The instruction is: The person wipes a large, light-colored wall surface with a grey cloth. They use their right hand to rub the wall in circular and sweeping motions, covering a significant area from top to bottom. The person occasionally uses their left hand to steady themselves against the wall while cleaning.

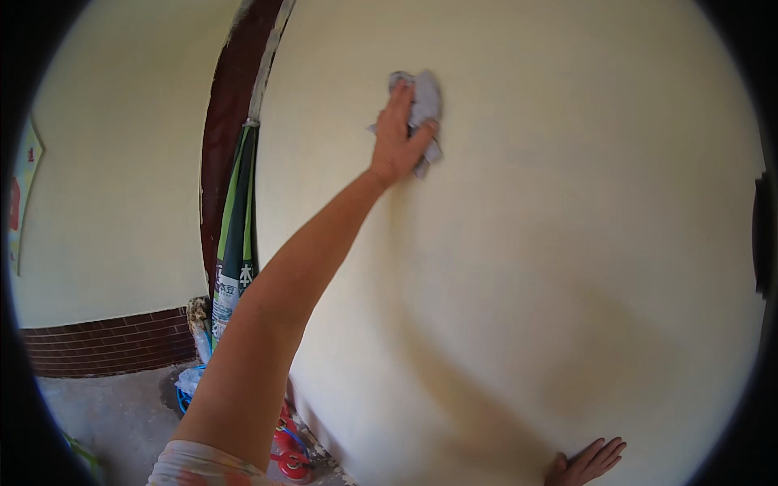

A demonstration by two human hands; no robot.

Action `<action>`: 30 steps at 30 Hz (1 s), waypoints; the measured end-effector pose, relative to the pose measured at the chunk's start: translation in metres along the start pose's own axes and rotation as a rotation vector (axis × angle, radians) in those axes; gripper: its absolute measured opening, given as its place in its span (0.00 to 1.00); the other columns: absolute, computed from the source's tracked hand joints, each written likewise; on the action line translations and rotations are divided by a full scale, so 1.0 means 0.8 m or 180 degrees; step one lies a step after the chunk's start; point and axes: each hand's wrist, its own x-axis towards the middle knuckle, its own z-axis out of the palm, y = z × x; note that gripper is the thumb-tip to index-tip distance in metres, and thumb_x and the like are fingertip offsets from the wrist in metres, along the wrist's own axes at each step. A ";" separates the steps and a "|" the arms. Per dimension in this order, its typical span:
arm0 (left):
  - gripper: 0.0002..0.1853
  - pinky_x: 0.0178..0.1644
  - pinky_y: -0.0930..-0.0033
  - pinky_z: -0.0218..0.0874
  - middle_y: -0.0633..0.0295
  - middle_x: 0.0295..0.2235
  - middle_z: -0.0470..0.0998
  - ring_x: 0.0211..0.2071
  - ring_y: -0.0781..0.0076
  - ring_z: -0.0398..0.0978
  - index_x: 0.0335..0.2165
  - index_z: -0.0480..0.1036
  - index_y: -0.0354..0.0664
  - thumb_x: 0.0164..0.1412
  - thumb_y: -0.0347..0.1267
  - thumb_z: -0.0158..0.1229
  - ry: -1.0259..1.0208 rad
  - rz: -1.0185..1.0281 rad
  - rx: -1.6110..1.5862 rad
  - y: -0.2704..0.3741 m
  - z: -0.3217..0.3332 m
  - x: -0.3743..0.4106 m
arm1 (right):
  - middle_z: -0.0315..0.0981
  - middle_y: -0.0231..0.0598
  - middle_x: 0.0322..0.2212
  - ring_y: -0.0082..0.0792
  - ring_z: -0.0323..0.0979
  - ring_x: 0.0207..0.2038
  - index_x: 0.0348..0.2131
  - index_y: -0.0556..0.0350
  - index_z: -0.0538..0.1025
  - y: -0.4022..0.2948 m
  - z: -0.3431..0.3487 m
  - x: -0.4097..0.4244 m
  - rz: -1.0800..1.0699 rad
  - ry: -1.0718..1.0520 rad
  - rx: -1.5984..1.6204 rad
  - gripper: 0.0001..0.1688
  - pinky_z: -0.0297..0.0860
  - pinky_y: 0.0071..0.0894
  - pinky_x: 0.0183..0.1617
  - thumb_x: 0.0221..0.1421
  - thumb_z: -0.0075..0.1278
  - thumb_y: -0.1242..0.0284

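Note:
My left hand (401, 130) is pressed against a cream-painted wall (547, 212), with a crumpled grey cloth (427, 100) under its palm and fingers. The cloth bunches out past the fingertips and on both sides of the hand. From the lower left, my bare arm reaches up across the view, with a pale patterned sleeve at the shoulder. Low on the right, my right hand (586, 465) rests against the same wall, its fingers extended and nothing held. Its wrist is cut off by the picture's bottom edge.
A folded green and white umbrella (237, 212) bearing writing leans by a dark red tiled pillar (228, 109). Red fire extinguishers (293, 465) stand on the concrete floor (115, 419), partly behind my arm. A blue container with clear plastic (188, 383) is nearby. A dark object (761, 237) edges the right.

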 end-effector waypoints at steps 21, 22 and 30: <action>0.35 0.58 0.63 0.54 0.49 0.54 0.66 0.54 0.53 0.65 0.57 0.61 0.36 0.55 0.43 0.56 0.1108 -0.2728 -0.0504 -0.238 -0.077 -0.078 | 0.33 0.76 0.63 0.75 0.31 0.65 0.63 0.73 0.46 0.004 -0.005 -0.008 0.0018 -0.0285 -0.0571 0.64 0.33 0.73 0.65 0.39 0.59 0.57; 0.34 0.58 0.61 0.55 0.47 0.53 0.67 0.54 0.51 0.65 0.57 0.61 0.36 0.56 0.42 0.56 0.0912 -0.2010 -0.0220 -0.226 -0.072 -0.047 | 0.34 0.76 0.63 0.75 0.32 0.65 0.63 0.72 0.46 -0.001 0.001 -0.008 0.0008 -0.0220 -0.0458 0.63 0.33 0.74 0.65 0.39 0.59 0.57; 0.43 0.64 0.34 0.34 0.49 0.64 0.52 0.65 0.48 0.49 0.59 0.60 0.48 0.43 0.42 0.62 -0.2093 0.1750 -0.0103 0.156 0.008 -0.195 | 0.41 0.72 0.62 0.75 0.40 0.64 0.62 0.68 0.53 0.006 0.002 0.001 -0.0094 0.0368 -0.0107 0.47 0.38 0.76 0.62 0.61 0.37 0.47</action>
